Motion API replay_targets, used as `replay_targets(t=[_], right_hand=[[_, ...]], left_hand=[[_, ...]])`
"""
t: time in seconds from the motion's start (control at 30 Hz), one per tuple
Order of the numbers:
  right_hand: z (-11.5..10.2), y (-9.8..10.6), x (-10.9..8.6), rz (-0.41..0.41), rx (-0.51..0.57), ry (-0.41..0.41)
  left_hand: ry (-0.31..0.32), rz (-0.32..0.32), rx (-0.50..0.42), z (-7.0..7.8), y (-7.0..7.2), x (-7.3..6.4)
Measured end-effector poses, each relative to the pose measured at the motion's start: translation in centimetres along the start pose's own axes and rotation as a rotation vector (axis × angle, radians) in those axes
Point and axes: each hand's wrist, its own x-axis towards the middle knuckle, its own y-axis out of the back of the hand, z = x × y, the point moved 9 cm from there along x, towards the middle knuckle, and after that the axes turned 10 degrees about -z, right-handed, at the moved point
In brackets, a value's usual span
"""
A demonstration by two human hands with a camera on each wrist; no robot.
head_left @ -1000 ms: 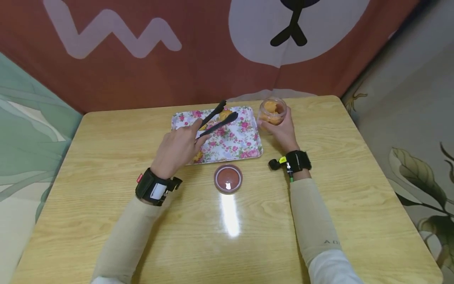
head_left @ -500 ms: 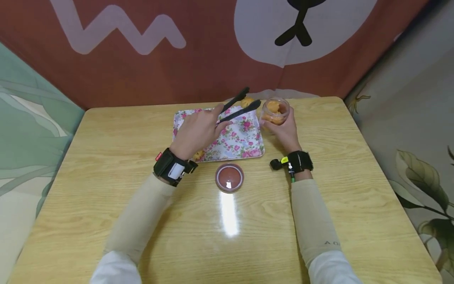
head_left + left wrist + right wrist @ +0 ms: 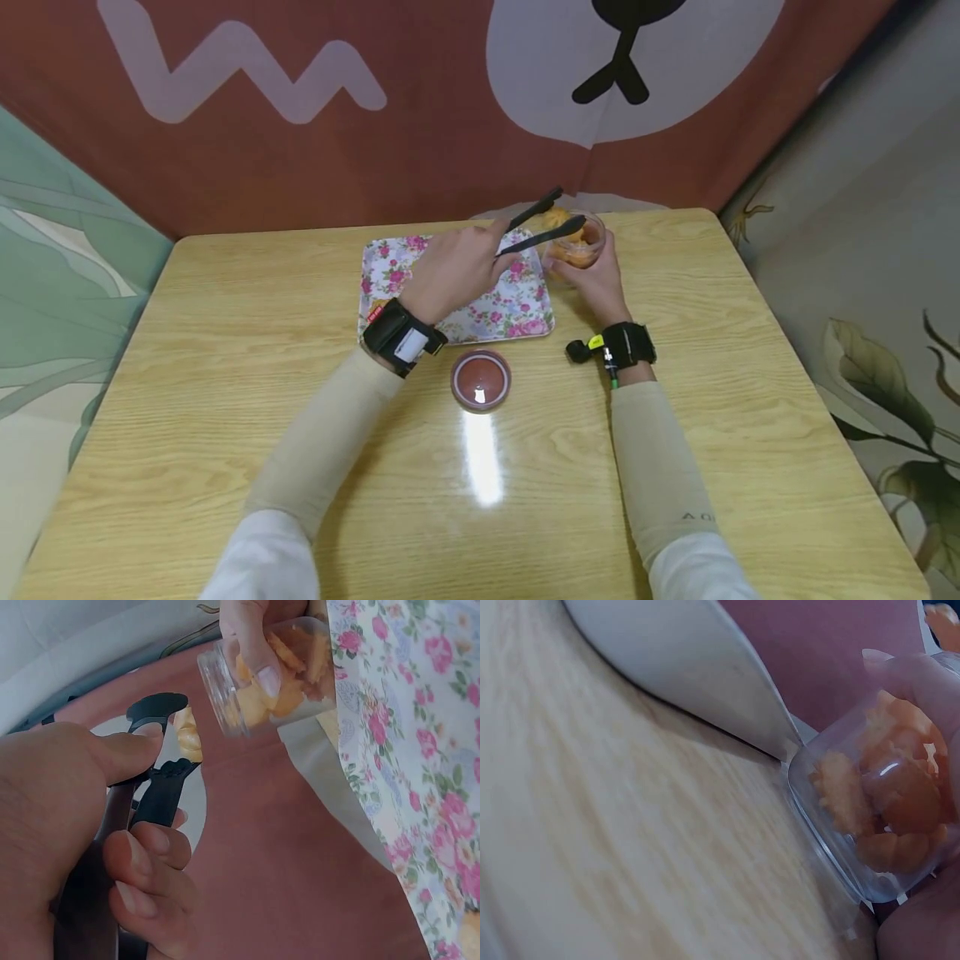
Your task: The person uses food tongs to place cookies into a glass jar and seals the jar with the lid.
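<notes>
My left hand (image 3: 459, 271) grips black tongs (image 3: 542, 239) over the tray's right end. Between the tong tips sits a golden cookie (image 3: 187, 739), right at the mouth of a clear jar (image 3: 855, 761). Several orange-gold cookies (image 3: 904, 799) lie inside the jar. Fingers and thumb of my right hand (image 3: 602, 283) curl round the jar, which stands beside the tray at the table's back. The flowered tray (image 3: 495, 321) lies partly under my left hand and wrist. At its left front another cookie (image 3: 378, 307) shows, partly covered by the wristband.
A round reddish-brown lid (image 3: 481, 380) lies on the wooden table (image 3: 540, 500) in front of the tray. Behind the table's back edge hangs a brown printed cloth (image 3: 435, 158). Patterned cloth also borders the table at left and right.
My left hand has carried the tongs and cookie rightward from over the tray to the jar's mouth. My right hand keeps the jar in nearly the same place.
</notes>
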Motion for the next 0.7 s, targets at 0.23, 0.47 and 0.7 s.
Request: replay_targets(t=[0.23, 0.47, 0.7], right_hand=[[0.1, 0.1, -0.1, -0.001, -0.021, -0.003], [-3.0, -0.8, -1.3, -0.028, 0.008, 0.024], [-3.5, -1.1, -1.5, -0.027, 0.009, 0.026]], left_hand=[[-0.026, 0.006, 0.077, 1.4, -0.5, 1.9], [-0.023, -0.021, 0.126, 2.8, -1.1, 3.0], [0.004, -0.025, 0.181, 3.0, -1.1, 3.4]])
